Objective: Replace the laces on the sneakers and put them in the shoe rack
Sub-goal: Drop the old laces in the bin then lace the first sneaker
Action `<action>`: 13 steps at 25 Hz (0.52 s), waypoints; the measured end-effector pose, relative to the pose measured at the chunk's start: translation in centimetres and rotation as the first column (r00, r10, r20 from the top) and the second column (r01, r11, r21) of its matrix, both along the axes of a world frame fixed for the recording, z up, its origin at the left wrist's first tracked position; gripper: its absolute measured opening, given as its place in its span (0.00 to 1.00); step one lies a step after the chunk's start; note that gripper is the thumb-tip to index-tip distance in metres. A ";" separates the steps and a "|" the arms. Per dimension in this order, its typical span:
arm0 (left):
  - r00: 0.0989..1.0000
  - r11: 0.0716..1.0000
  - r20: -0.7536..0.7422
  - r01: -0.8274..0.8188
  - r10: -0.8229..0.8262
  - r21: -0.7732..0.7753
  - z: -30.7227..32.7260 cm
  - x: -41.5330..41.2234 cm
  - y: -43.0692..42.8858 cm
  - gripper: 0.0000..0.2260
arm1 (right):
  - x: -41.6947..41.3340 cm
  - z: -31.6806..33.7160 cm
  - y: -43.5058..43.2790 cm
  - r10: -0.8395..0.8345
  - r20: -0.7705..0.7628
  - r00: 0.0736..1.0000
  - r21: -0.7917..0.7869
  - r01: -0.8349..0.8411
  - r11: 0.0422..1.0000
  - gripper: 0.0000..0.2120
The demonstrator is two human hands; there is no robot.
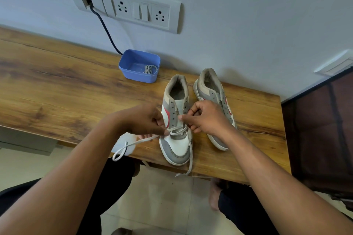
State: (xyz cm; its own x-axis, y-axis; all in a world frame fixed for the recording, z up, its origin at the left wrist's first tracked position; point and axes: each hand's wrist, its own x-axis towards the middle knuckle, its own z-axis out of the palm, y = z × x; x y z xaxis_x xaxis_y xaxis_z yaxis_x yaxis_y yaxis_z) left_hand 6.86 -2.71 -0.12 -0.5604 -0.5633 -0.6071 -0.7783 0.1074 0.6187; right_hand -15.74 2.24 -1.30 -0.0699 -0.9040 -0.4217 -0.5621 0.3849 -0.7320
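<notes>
Head view: I looked down on a wooden table (57,82) set against a pale wall, with both of my bare forearms reaching in from six o'clock. The near sneaker (179,145), white and grey with a red stripe, stood just right of centre, its toe at six o'clock by the table's front edge and its heel at twelve. My left hand (145,120) sat at the shoe's nine o'clock, thumb and fingers pinched tight on the white lace (133,143) where it left the lowest eyelets. From that pinch one end of the lace trailed toward eight o'clock, looped and hung past the table edge. The other end ran down the shoe's three o'clock side and dangled over the edge at six. Only the lowest eyelets carried lace; the rows above were bare. My right hand (208,118) was at the shoe's three o'clock, fingers curled, thumb and forefinger closed on the eyelet flap of the near sneaker beside the tongue; whether lace was also in that pinch I could not tell. The second sneaker (210,86), unlaced, stood just beside the first at its two o'clock, partly under my right hand. At eleven o'clock from the shoes, near the wall, a blue tub (137,76) held a coiled grey lace (150,69). Above it, at twelve o'clock, a socket panel (141,11) was on the wall, and a dark cable (107,30) dropped from it behind the tub. A brown unit (321,129) stood at three o'clock, past the table's end.
</notes>
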 end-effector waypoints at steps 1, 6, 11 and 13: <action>1.000 1.000 -0.017 0.018 -0.019 -0.020 0.0 -0.4 0.2 0.06 | -0.1 0.0 0.0 -0.001 0.000 1.000 -0.008 0.001 1.000 0.14; 0.984 0.998 0.168 0.050 -0.057 0.046 0.6 1.2 -0.5 0.04 | -0.3 0.0 0.0 -0.005 0.002 1.000 -0.033 0.005 0.999 0.12; 0.993 0.997 0.098 0.069 -0.065 -0.046 -0.4 -0.9 0.5 0.14 | 0.0 -0.1 0.0 0.004 -0.036 0.999 -0.034 -0.005 0.999 0.11; 0.994 0.983 0.085 0.088 -0.074 -0.164 -0.9 -1.3 0.8 0.11 | 0.0 -0.1 0.0 -0.007 -0.024 1.000 -0.028 0.007 1.000 0.11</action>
State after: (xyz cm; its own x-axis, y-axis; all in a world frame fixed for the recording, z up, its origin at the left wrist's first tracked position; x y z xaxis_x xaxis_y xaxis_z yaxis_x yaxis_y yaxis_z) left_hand 5.59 -1.92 -0.98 -0.5630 -0.6154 -0.5516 -0.8078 0.2689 0.5245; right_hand -15.79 2.26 -1.42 -0.0862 -0.9151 -0.3940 -0.5771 0.3682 -0.7289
